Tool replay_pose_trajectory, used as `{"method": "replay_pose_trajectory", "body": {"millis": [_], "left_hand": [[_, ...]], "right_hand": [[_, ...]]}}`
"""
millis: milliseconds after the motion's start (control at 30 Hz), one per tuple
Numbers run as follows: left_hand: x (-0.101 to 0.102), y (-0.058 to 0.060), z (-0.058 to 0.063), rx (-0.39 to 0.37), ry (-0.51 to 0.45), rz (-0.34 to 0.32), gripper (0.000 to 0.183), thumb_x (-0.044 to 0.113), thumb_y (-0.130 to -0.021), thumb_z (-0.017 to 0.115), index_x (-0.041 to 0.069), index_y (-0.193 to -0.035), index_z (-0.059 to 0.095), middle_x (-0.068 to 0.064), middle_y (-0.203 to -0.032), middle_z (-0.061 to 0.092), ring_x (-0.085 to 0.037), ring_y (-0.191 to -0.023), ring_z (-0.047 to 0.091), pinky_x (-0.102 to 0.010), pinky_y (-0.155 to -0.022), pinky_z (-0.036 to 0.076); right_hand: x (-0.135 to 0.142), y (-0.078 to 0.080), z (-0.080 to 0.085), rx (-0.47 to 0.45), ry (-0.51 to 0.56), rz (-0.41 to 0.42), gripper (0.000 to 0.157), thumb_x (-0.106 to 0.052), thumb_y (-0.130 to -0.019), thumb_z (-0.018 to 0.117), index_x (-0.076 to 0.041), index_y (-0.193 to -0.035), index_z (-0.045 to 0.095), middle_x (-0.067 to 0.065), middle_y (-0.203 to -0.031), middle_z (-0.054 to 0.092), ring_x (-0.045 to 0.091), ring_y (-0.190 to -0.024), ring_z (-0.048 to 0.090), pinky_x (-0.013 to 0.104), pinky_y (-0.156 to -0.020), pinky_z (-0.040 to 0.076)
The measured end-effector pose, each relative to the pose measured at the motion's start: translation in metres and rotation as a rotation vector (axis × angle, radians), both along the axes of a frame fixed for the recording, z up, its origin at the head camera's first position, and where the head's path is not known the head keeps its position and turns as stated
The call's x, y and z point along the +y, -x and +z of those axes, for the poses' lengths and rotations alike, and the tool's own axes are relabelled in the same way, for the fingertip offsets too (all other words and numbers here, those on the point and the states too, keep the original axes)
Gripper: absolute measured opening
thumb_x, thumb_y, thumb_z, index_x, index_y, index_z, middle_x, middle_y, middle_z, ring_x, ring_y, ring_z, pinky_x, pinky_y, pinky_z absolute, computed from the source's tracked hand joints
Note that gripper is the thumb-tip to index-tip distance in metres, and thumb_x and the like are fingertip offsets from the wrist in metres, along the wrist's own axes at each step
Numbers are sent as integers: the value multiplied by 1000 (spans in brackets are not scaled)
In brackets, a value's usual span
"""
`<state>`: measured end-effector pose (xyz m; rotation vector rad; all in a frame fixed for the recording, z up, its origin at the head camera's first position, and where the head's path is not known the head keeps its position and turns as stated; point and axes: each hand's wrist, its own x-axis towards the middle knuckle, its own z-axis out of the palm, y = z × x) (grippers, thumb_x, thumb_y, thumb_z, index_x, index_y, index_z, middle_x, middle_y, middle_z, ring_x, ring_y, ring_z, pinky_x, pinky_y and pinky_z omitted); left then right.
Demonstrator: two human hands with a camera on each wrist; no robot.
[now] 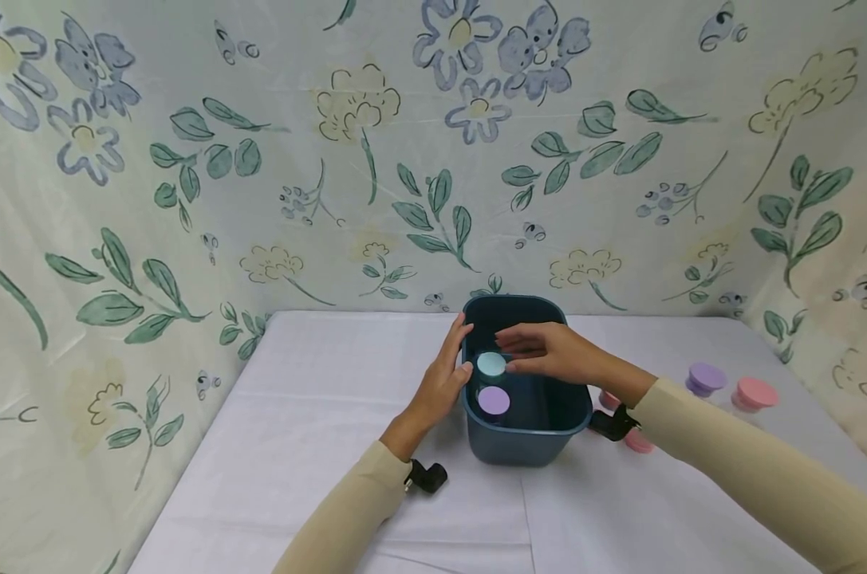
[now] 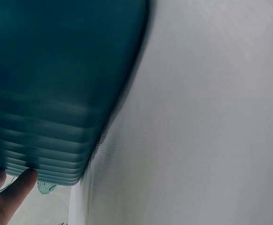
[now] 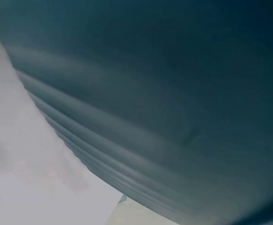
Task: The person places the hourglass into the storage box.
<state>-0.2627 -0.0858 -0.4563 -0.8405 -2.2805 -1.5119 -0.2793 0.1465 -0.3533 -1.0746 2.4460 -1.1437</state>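
A dark teal bin (image 1: 526, 448) with a ribbed outer wall stands upright on the table. My left hand (image 1: 440, 383) rests along its left side with fingers extended; in the left wrist view two fingertips (image 2: 29, 176) touch the ribbed wall. Inside the bin are a container with a light blue lid (image 1: 490, 364) and one with a purple lid (image 1: 494, 400). My right hand (image 1: 548, 351) reaches over the right rim into the bin, fingers loosely bent, thumb tip right beside the light blue lid. The bin's wall hides this hand in the right wrist view.
To the bin's right stand several small containers: one with a purple lid (image 1: 706, 378), one with a pink lid (image 1: 754, 393), others with pink lids (image 1: 638, 441) partly behind the right arm. A white cloth (image 1: 318, 399) covers the table, and a floral curtain (image 1: 376, 159) hangs behind it.
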Motion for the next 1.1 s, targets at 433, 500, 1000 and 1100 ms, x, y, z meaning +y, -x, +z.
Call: {"method": "replay_pose_trajectory", "body": {"millis": [433,500,1000,1100], "left_hand": [[0,-1,0,11,1,11,59,31,-97,33,18,-153,22,3,-163,6,-15,-147,10,-55,-114,16],[0,0,-1,16,0,7,60,29,-96,34,17,-153,22,3,-163,6,-15,-147,9,-54,-114,16],[1,2,-1,28,2,4,62,23,-94,36,11,-153,23,0,-163,6,-14,-147,9,-55,-114,16],[1,1,0,26,0,5,61,24,-94,36,13,-153,23,1,-163,6,-14,-147,8,-54,-115,15]], "right_hand": [[25,-19,12,21,61,-124,56,-28,-87,71,-5,-134,54,12,-132,59,31,-117,59,35,-87,53],[29,-21,13,24,76,-136,55,-28,-87,71,-5,-134,54,12,-132,59,32,-117,59,33,-87,53],[58,-45,14,84,82,-314,56,-31,-89,68,-12,-139,51,9,-138,54,32,-123,54,33,-88,50],[66,-48,13,101,87,-350,57,-31,-89,68,-13,-140,49,8,-139,53,32,-124,54,31,-87,51]]}}
